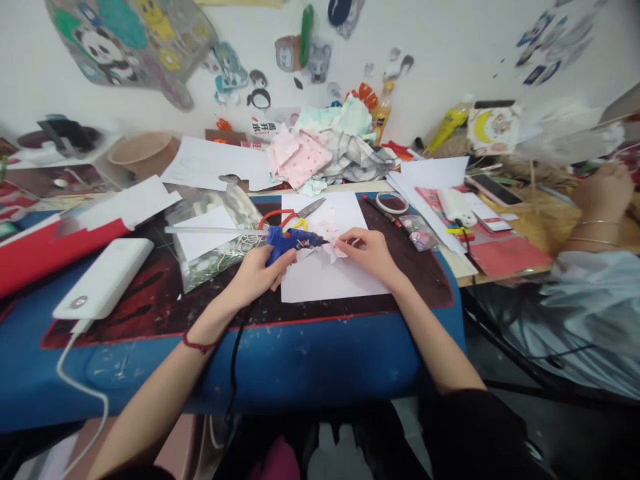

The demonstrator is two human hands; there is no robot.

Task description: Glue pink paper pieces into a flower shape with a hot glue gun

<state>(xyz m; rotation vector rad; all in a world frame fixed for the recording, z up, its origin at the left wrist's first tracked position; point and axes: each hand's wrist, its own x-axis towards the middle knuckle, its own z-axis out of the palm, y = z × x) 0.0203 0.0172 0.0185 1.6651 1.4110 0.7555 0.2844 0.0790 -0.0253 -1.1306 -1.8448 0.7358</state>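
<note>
My left hand [263, 272] is wrapped round a blue hot glue gun [281, 244], a long pale glue stick [215, 231] jutting from its back. Its nozzle points right, at a small pink-and-white piece of fabric [334, 251] above a white sheet of paper [320, 283]. The fingers of my right hand [367, 252] pinch that fabric at its right side, close to the nozzle tip. Just behind the glue gun lie orange-handled scissors [311, 208], blades toward the upper right. Exactly where nozzle and fabric meet is too small to make out.
At left are a white power bank [105, 280] with a cable and a plastic bag [215, 263] of cords. Crumpled cloth [305, 157] is heaped at the back. A tape ring [391, 203], pens and a phone [495, 189] lie right, near another person's arm [600, 200].
</note>
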